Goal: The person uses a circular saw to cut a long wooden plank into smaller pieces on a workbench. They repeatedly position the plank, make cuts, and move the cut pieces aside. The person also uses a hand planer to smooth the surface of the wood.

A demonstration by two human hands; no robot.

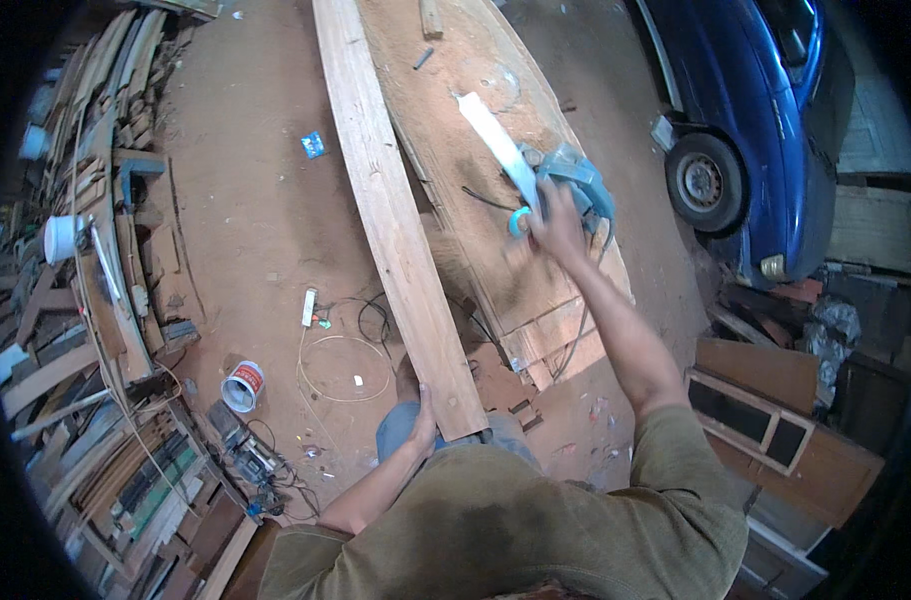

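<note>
A long wooden plank (380, 190) stretches away from my lap, beside the workbench. My left hand (424, 424) grips the left edge of its near end, fingers partly hidden beneath it. Over the bench, my right hand (555, 218), blurred by motion, is closed on a handsaw (499, 140) with a pale, shiny blade and a turquoise handle; the blade points away and to the left. Right beside that hand, a blue-grey power tool (580, 180) with a cable lies on the sawdust-covered workbench (485, 235).
Left of me are a paint bucket (242, 387), another power tool (252, 455), a power strip (308, 307) with cables, and stacked timber (125, 440). A blue car (735, 120) stands at the far right. Cabinet doors (765, 420) lean at the near right.
</note>
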